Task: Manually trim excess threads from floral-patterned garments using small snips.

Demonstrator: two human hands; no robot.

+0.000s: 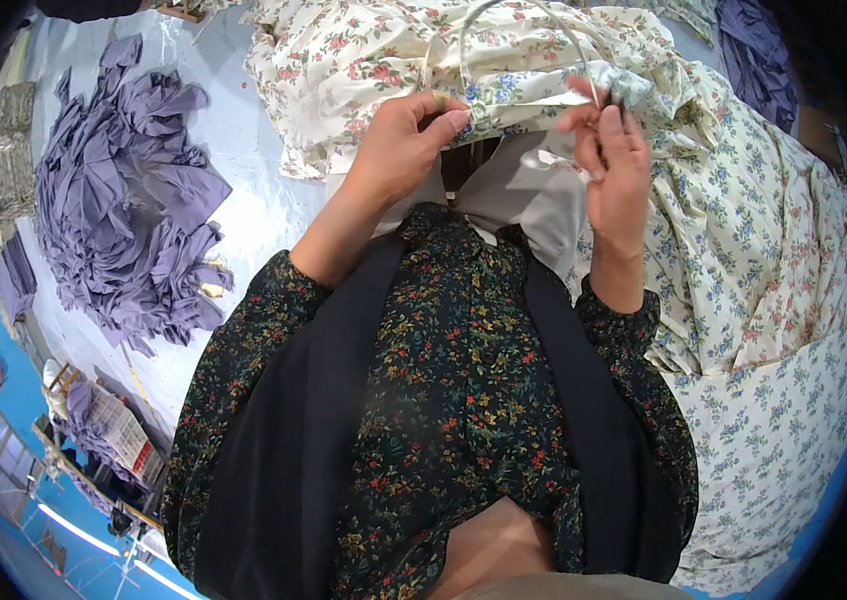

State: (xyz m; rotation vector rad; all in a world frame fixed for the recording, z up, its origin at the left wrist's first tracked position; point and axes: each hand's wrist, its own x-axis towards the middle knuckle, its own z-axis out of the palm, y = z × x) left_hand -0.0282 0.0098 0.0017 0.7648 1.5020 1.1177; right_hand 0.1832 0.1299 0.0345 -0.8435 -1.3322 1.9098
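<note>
My left hand (pixel 402 145) pinches the edge of cream floral fabric (pixel 534 90) between thumb and fingers. From near that pinch, a thin pale cord or narrow strip (pixel 529 5) arches up and comes down at my right hand (pixel 616 165). The right fingers are curled and smeared by motion, so their grip cannot be made out. Something small and dark blurs beside the right fingertips; its kind does not show. Below the fabric edge, between my hands, hangs plain whitish cloth (pixel 529 185).
A large heap of floral fabric (pixel 744 250) spreads to the right and drops over the side. Crumpled purple cloth (pixel 124 200) lies on the pale table (pixel 244 215) at left. Stacked folded cloth (pixel 4 160) stands at far left. More purple cloth (pixel 759 60) sits at back right.
</note>
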